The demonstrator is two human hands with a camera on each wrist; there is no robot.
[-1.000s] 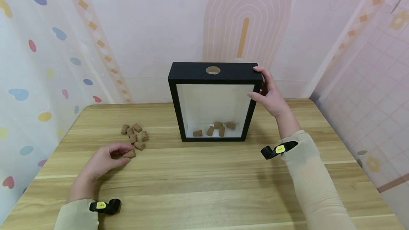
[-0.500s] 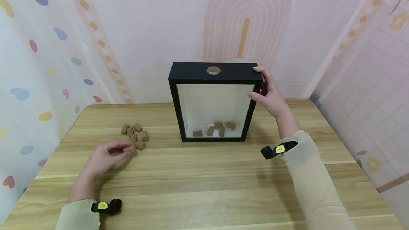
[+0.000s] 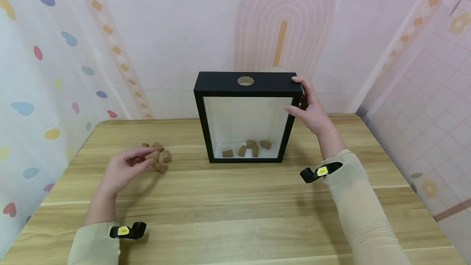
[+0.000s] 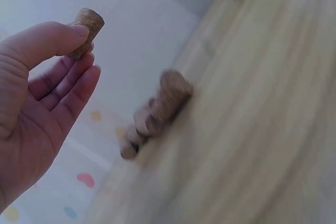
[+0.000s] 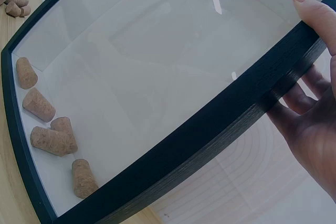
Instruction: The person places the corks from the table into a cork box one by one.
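Note:
A black shadow-box frame (image 3: pixel 245 84) with a glass front stands upright on the wooden table (image 3: pixel 235 207); a round hole (image 3: pixel 245 81) opens in its top edge. Several corks (image 3: pixel 247 149) lie on its floor behind the glass (image 5: pixel 157 77). My right hand (image 3: pixel 308 107) grips the frame's upper right edge (image 5: pixel 273 87), thumb in front and fingers behind. My left hand (image 3: pixel 126 166) is raised a little above the table and pinches one cork (image 4: pixel 86 31) between thumb and fingertips. It hovers beside a small pile of loose corks (image 3: pixel 160 159), blurred in the left wrist view (image 4: pixel 155 113).
Patterned curtain walls enclose the table on the left, back and right. Bare wood stretches from the frame to the near edge. A black wrist band with a yellow tag sits on each sleeve (image 3: pixel 128 230), (image 3: pixel 319 172).
My left hand has lifted a cork off the table by the pile and carried it up and slightly right. The right hand and the frame have not moved.

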